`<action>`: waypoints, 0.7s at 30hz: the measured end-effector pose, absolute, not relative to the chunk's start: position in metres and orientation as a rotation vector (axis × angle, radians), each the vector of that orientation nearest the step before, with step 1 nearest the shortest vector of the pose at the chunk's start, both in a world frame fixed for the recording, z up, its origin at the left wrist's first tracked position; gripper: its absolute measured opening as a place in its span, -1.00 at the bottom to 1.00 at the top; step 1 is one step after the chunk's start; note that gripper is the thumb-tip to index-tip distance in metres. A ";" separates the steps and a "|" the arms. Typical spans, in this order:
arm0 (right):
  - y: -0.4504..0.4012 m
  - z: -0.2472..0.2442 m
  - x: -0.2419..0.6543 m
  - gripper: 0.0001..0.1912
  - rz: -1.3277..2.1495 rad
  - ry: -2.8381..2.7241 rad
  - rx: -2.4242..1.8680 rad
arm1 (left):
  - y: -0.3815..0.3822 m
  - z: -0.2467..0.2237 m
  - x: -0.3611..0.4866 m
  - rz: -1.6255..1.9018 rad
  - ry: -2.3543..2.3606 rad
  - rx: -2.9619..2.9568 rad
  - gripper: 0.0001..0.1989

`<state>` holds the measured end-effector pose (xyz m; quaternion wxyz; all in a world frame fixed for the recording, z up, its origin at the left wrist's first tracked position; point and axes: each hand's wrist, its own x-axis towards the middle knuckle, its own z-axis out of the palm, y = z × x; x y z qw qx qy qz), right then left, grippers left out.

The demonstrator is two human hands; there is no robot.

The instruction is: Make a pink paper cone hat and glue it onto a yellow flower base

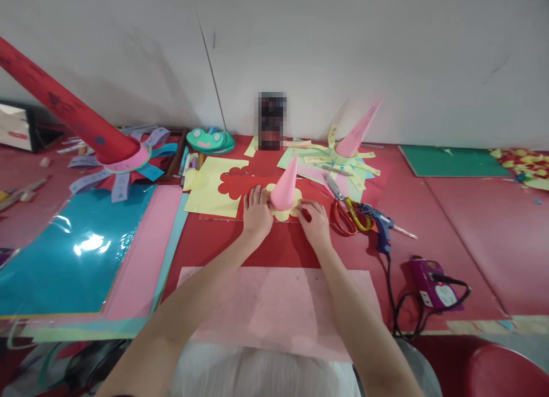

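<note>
A small pink paper cone [285, 190] stands upright on a yellow scalloped paper piece [282, 215], over red paper on the table. My left hand [257, 214] lies at the left side of the yellow piece, its fingers stretched out and resting flat. At the right edge of the same piece, my right hand [314, 219] has thumb and forefinger pressed together on the yellow paper. A red scalloped shape [234, 182] lies to the left, partly on a yellow sheet [209, 198].
Right of my hands lie red-handled scissors [344, 218], yellow-handled scissors [359, 215], a glue gun [382, 231] and a purple power box [436, 285] with cables. A tall red cone [77, 108] stands left, above blue film [81, 248]. Another pink cone [358, 131] stands behind.
</note>
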<state>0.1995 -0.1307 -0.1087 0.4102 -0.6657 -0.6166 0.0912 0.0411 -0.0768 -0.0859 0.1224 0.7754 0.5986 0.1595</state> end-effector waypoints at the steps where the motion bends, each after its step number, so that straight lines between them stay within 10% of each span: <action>1: -0.131 -0.109 0.199 -0.85 0.231 -1.554 -1.674 | -0.077 -0.085 0.042 0.468 1.755 2.262 -0.55; 21: -0.129 -0.111 0.201 -0.79 0.114 -1.442 -1.758 | -0.063 -0.082 0.017 0.598 1.283 2.327 -0.42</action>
